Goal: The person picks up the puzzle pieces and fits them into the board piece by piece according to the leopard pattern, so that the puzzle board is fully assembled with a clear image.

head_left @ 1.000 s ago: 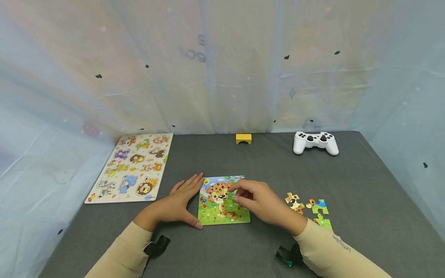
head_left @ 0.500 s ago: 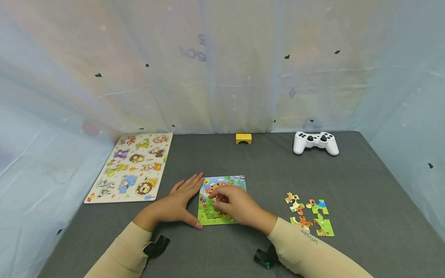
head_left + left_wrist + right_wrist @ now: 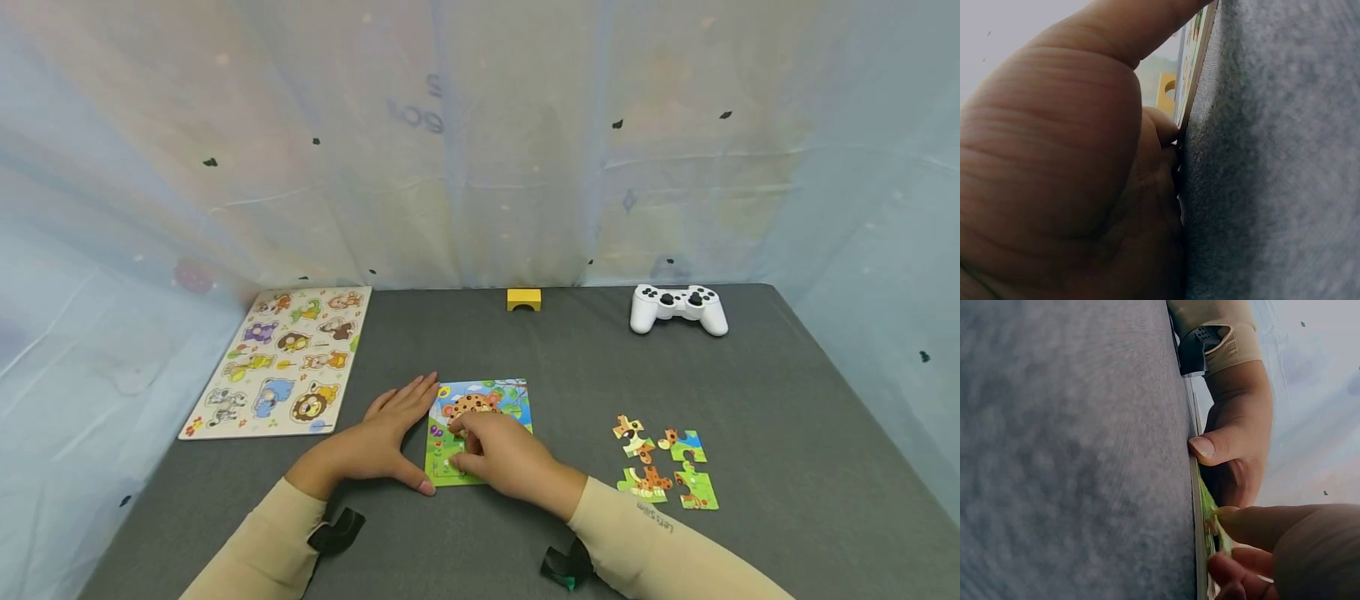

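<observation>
A small jigsaw puzzle (image 3: 510, 395) with a leopard on green grass lies flat on the grey table. My left hand (image 3: 382, 440) rests along its left side, fingers straight and thumb at the lower left corner. Over the lower middle of the picture, my right hand (image 3: 510, 454) has thumb and forefinger curled at a green puzzle piece (image 3: 1207, 495). In the right wrist view that piece tilts up from the board between the fingers. The right hand hides much of the leopard's body. Mostly palm and thumb (image 3: 1054, 144) fill the left wrist view.
Several loose puzzle pieces (image 3: 697, 485) lie right of the puzzle, close to the right forearm. A larger animal board (image 3: 285, 362) sits at the left. Along the back edge are a yellow arch block (image 3: 523, 297) and a white game controller (image 3: 678, 308).
My right hand has moved left and down over the puzzle, from the leopard's face to the lower left part, with the green piece. The left hand has stayed in place.
</observation>
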The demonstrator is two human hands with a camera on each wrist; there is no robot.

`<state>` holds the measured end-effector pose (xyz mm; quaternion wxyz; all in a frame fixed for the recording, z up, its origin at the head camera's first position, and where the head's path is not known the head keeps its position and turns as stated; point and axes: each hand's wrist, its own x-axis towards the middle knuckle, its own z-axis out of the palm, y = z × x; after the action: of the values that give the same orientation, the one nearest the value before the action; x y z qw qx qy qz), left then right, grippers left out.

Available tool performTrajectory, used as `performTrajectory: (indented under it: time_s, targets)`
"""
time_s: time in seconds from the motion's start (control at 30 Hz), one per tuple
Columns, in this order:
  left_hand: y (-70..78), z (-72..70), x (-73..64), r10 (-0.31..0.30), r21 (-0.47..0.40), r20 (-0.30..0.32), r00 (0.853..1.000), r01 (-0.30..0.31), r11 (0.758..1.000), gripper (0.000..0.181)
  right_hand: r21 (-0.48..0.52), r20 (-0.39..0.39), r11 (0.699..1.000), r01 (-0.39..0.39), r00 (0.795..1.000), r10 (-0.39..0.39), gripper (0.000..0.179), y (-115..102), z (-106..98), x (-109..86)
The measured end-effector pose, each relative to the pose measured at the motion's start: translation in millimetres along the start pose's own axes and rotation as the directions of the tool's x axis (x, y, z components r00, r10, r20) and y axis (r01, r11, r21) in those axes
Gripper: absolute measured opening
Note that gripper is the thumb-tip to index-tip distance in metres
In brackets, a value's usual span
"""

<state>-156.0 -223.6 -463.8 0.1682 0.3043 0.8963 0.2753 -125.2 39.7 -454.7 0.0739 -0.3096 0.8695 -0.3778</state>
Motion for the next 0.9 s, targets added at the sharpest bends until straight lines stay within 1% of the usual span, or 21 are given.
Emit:
performTrajectory:
  time_s: [0.1, 0.23, 0.33, 0.43, 0.57, 0.63, 0.73, 0.8, 0.9]
  targets:
    - [0.1, -0.3, -0.1, 0.003, -0.001, -0.002, 1.000, -0.003, 1.000, 0.145, -0.095, 0.017, 0.995, 0.018, 1.000, -0.016, 0.036, -2.3, 1.1, -0.6]
    - [0.0, -0.5, -0.4, 0.004, -0.005, -0.001, 1.000, -0.004, 1.000, 0.145, -0.209, 0.028, 0.976, 0.052, 0.998, -0.047, 0.036, -4.7, 3.2, -3.1]
    - [0.4, -0.7, -0.4, 0.003, -0.003, 0.001, 1.000, -0.003, 1.000, 0.145, -0.250, 0.036, 0.965, 0.074, 0.997, -0.068, 0.033, -5.9, 4.1, -4.8]
    - [1.1, -1.3, -0.5, 0.004, -0.004, 0.002, 1.000, -0.004, 1.000, 0.145, -0.261, 0.044, 0.961, 0.095, 0.995, -0.086, 0.028, -6.5, 3.9, -5.5]
    - [2.0, -2.2, -0.8, 0.006, -0.007, 0.004, 1.000, -0.006, 1.000, 0.145, -0.246, 0.050, 0.964, 0.105, 0.994, -0.096, 0.028, -6.3, 2.7, -6.0]
    - [1.7, -2.0, -0.6, 0.008, -0.009, 0.002, 1.000, -0.008, 1.000, 0.145, -0.218, 0.047, 0.971, 0.101, 0.995, -0.093, 0.028, -5.9, 1.9, -6.1]
    - [2.0, -2.0, -0.2, 0.006, -0.011, 0.003, 1.000, -0.006, 1.000, 0.145, -0.140, 0.037, 0.986, 0.088, 0.996, -0.083, 0.029, -5.1, 0.7, -5.9]
    - [1.9, -1.8, -0.2, 0.004, -0.014, 0.004, 1.000, -0.004, 1.000, 0.144, -0.067, 0.035, 0.995, 0.077, 0.997, -0.075, 0.030, -4.5, -0.6, -5.4]
    - [1.9, -1.9, -0.4, 0.002, -0.011, 0.005, 1.000, -0.002, 1.000, 0.145, 0.037, 0.053, 0.997, 0.067, 0.996, -0.069, 0.034, -3.1, -3.6, -5.3]
